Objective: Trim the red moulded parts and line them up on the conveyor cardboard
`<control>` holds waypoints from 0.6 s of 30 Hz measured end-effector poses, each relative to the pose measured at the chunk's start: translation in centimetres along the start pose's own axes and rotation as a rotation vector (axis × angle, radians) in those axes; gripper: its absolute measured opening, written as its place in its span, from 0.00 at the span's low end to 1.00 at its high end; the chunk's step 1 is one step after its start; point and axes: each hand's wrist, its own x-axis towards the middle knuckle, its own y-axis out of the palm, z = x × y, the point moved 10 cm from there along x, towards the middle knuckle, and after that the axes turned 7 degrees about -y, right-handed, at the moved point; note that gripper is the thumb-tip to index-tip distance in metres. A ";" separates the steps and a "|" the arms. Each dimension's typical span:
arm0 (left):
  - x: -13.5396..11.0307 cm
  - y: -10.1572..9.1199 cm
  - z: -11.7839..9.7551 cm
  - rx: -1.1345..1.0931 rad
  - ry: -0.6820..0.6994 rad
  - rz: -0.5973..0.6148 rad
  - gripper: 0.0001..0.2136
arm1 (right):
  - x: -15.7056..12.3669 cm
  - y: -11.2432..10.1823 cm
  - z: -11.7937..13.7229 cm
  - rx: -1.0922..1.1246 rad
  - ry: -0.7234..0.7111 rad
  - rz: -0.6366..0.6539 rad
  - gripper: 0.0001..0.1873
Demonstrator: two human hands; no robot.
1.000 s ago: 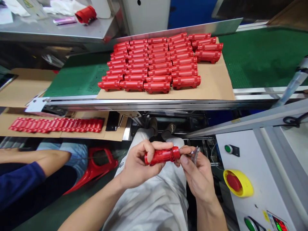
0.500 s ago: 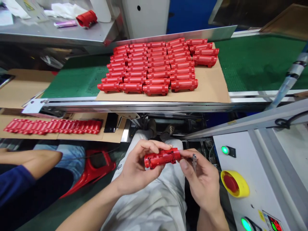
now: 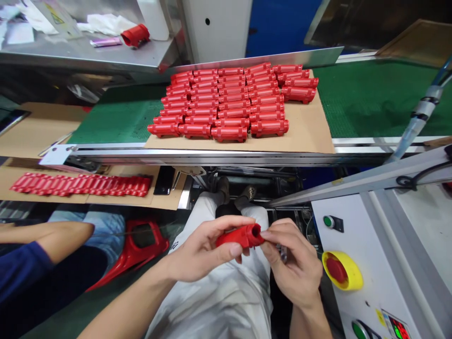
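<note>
Above my lap, my left hand [image 3: 201, 249] is wrapped round a red tubular plastic part [image 3: 242, 237], thumb across its near side. The part's open round end faces right and shows a dark bore. Fingers bent, my right hand [image 3: 294, 259] is at that end, thumb and forefinger pinched together at the rim. A small silvery tool [image 3: 283, 254] is tucked in the right hand; most of it is hidden by the fingers, so its kind does not show.
Rows of similar red parts [image 3: 231, 113] lie on cardboard over a green conveyor belt [image 3: 116, 110]. More red parts [image 3: 81, 184] line the left shelf, beside a co-worker's arm [image 3: 67, 233] and red stool [image 3: 148, 240]. At right stands a control panel with an emergency stop button [image 3: 337, 270].
My left hand has turned the red part so its slotted side is hidden and its open end shows. My right fingers stay at that end. The panel's green lamps have gone dark.
</note>
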 end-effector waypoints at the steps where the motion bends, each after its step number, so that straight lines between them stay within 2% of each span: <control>1: 0.1 0.7 0.4 -0.146 -0.057 0.040 0.22 | -0.1 -0.3 -0.7 0.011 0.058 -0.051 0.20; 3: 0.4 2.0 0.9 -0.406 -0.161 0.089 0.21 | -0.6 -0.9 -2.2 0.020 0.182 -0.164 0.13; 6: 1.0 2.7 0.7 -0.588 -0.199 0.051 0.19 | -1.9 -1.5 -4.6 0.035 0.359 -0.296 0.04; 8: 1.4 2.6 0.2 -0.637 -0.170 0.011 0.17 | -3.1 -1.5 -6.1 0.051 0.462 -0.334 0.07; 11: 1.8 2.3 -0.3 -0.677 -0.137 -0.024 0.15 | -4.6 -1.6 -7.6 0.065 0.544 -0.370 0.11; 16: 1.7 2.1 -0.8 -0.694 -0.119 -0.036 0.13 | -6.0 -1.2 -8.6 0.151 0.641 -0.409 0.15; 18: 1.6 2.0 -0.9 -0.696 -0.113 -0.039 0.14 | -6.1 -0.7 -9.0 0.257 0.713 -0.430 0.17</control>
